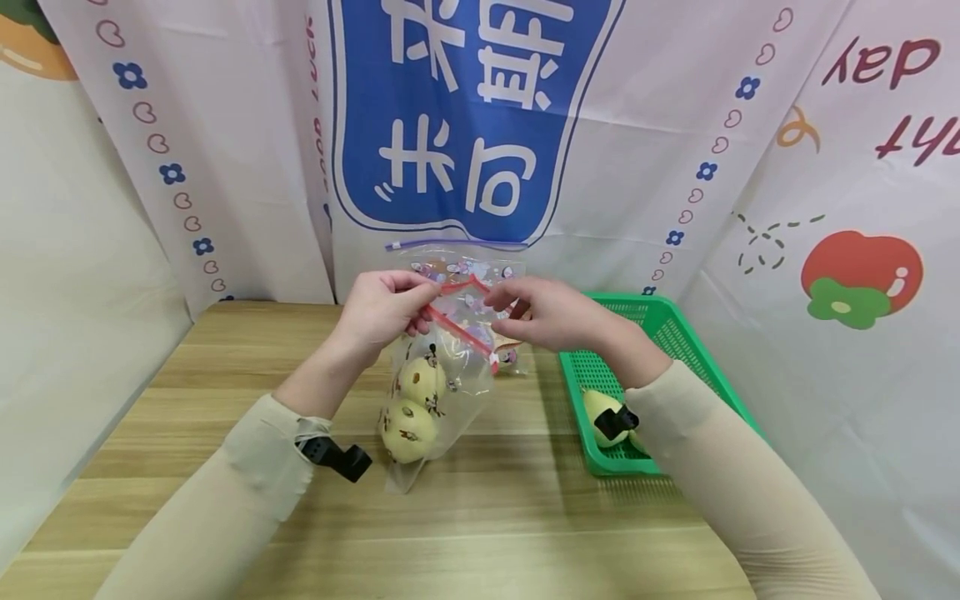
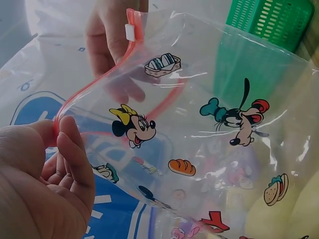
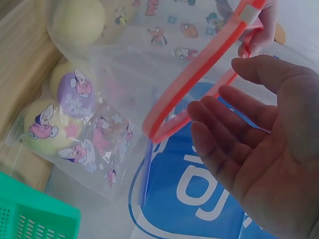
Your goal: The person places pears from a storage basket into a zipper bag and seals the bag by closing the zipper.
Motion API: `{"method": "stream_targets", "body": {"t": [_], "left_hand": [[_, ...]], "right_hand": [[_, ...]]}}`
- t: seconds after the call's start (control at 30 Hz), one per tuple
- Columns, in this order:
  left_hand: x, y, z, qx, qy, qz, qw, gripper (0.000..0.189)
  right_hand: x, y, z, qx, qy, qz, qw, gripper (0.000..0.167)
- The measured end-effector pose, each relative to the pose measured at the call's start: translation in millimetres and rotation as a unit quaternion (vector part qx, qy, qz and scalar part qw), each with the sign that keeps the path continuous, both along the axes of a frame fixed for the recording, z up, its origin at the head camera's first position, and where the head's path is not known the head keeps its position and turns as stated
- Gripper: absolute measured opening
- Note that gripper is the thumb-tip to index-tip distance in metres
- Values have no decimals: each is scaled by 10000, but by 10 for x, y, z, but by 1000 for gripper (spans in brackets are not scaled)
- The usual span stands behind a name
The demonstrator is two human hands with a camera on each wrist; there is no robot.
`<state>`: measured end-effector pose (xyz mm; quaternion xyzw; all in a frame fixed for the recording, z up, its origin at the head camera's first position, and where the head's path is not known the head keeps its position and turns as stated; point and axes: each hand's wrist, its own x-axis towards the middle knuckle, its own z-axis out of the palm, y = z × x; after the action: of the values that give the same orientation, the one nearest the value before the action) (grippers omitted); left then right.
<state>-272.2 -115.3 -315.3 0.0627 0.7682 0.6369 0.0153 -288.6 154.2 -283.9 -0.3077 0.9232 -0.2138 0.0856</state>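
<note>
A clear zip bag (image 1: 461, 408) with a red zip and cartoon prints hangs over the table, its mouth spread apart. Two pale yellow pears (image 1: 408, 432) sit low in it. My left hand (image 1: 386, 312) pinches the red zip edge between thumb and fingers, as the left wrist view also shows. On the other side of the mouth is my right hand (image 1: 551, 315), its fingers (image 3: 219, 119) loosely extended beside the zip and holding nothing. A white slider (image 2: 130, 32) sits at one end of the red zip.
Behind stands a second clear bag (image 1: 516, 271) with a purple zip, holding pale fruit (image 3: 42, 124). To the right, under my right forearm, a green basket (image 1: 592, 462) contains pears (image 1: 600, 408). A printed cloth (image 1: 247, 167) backs the wooden table (image 1: 217, 375).
</note>
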Motion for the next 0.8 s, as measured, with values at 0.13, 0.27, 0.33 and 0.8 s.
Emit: {"method": "stream_targets", "body": {"t": [0.13, 0.27, 0.33, 0.8], "left_hand": [[3, -14, 1, -30, 36, 6, 10000, 25], [5, -18, 1, 12, 27, -43, 10000, 25], [9, -23, 0, 22, 10, -53, 10000, 25], [23, -56, 3, -18, -5, -80, 10000, 24]], "right_hand": [[-19, 98, 22, -52, -120, -190, 9997, 37], [-42, 228, 32, -94, -213, -379, 9990, 39], [-66, 305, 18, -65, -184, -440, 9988, 39], [-142, 1032, -226, 430, -269, -952, 9942, 41]]}}
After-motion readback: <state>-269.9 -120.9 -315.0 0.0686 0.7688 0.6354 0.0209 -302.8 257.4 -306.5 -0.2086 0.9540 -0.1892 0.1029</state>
